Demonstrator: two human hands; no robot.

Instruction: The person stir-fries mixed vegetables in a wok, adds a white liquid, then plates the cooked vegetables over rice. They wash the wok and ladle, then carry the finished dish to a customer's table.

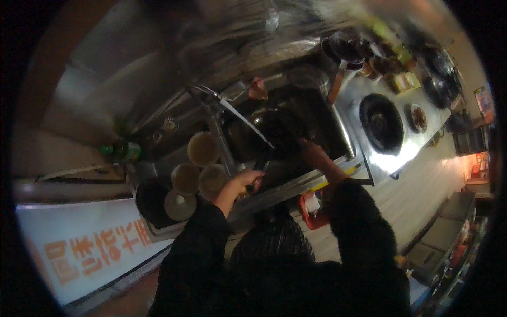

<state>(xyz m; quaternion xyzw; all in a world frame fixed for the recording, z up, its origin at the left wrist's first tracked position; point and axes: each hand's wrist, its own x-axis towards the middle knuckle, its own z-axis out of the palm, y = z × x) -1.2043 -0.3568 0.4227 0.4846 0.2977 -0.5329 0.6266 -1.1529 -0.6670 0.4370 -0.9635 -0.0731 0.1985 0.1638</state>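
Observation:
In front of me is a stainless steel sink with two basins. Over the right basin [330, 130], a long faucet spout [243, 119] reaches down to a dark round pan [273, 126], blurred and hard to make out. My left hand [250, 180] is at the basin's front left, its fingers closed around a dark handle [261, 161]. What that handle belongs to is unclear. My right hand [313, 152] reaches into the same basin at the pan's right side. Its fingers are lost in shadow, so its hold cannot be seen.
Several round bowls [203, 148] and a black pan [152, 202] sit in the left basin. A green bottle [128, 150] stands behind it. On the steel counter at right are a black wok [381, 123] and a bowl of food [416, 118]. A red container [313, 214] is below the front edge.

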